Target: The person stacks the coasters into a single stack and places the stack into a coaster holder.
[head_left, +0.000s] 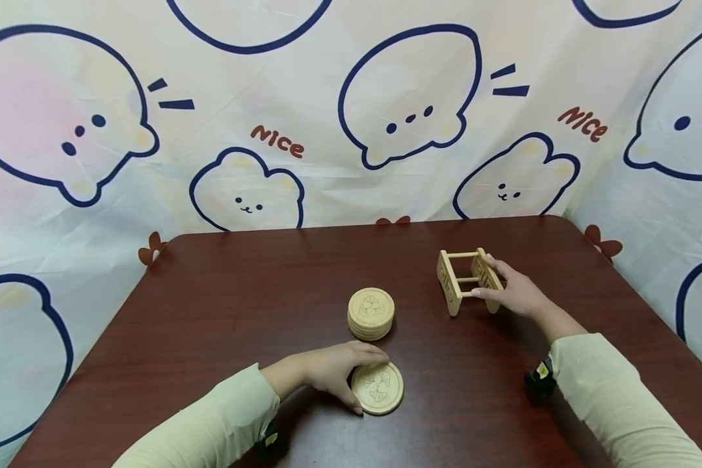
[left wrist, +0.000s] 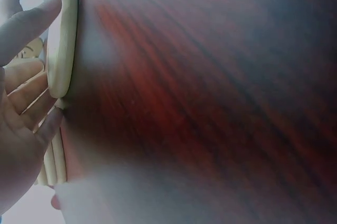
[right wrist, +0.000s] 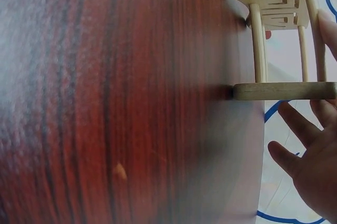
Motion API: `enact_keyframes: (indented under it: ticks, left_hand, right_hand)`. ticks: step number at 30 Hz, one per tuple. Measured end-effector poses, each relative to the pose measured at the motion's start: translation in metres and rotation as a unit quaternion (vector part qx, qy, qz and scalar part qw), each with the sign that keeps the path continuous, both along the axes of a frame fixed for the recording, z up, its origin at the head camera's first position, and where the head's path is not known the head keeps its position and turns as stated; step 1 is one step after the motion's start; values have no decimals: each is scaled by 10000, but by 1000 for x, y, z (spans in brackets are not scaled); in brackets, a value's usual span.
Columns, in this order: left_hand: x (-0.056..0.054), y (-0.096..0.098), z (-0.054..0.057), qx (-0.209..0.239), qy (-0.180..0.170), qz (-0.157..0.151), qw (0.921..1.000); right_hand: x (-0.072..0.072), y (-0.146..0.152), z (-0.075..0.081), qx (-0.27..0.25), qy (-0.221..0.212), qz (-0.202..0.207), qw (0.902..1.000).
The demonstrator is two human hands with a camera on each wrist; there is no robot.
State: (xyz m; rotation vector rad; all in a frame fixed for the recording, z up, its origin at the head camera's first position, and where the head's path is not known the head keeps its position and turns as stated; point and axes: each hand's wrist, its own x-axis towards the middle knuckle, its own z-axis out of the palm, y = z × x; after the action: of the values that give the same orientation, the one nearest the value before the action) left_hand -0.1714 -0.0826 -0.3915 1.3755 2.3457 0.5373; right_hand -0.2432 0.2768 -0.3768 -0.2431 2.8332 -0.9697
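Note:
A round wooden coaster point(head_left: 380, 391) with a carved leaf pattern lies on the table near the front. My left hand point(head_left: 340, 367) grips its left side, thumb at the near edge and fingers at the far edge. The left wrist view shows the thumb against the rim of this coaster point(left wrist: 64, 45). Just behind it stands a stack of similar coasters point(head_left: 371, 312). Farther right, a wooden coaster holder point(head_left: 448, 284) with two cut-out side panels joined by rods stands on the table. My right hand point(head_left: 517, 292) holds its right panel point(right wrist: 284, 91), the thumb by the front rod.
The dark red-brown table point(head_left: 240, 292) has its back edge against a light curtain point(head_left: 327, 195) printed with cartoon figures. Dark wrist bands point(head_left: 539, 380) show under the light sleeves.

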Motion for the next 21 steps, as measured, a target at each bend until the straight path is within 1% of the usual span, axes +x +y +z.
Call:
enact_keyframes:
  ticks: [9,16,21]
  left_hand:
    - [0,2,-4,-42,129,-5,9999]
    - [0,4,-4,-102,143,7,9998]
    - [1,5,-4,-127,203,-43,9997]
  right_hand:
    - [-2,1,-1,33,45,46,10000]
    - [-2,1,1,30,-2,40,10000]
    - [-1,0,1,14,-73,1,10000]
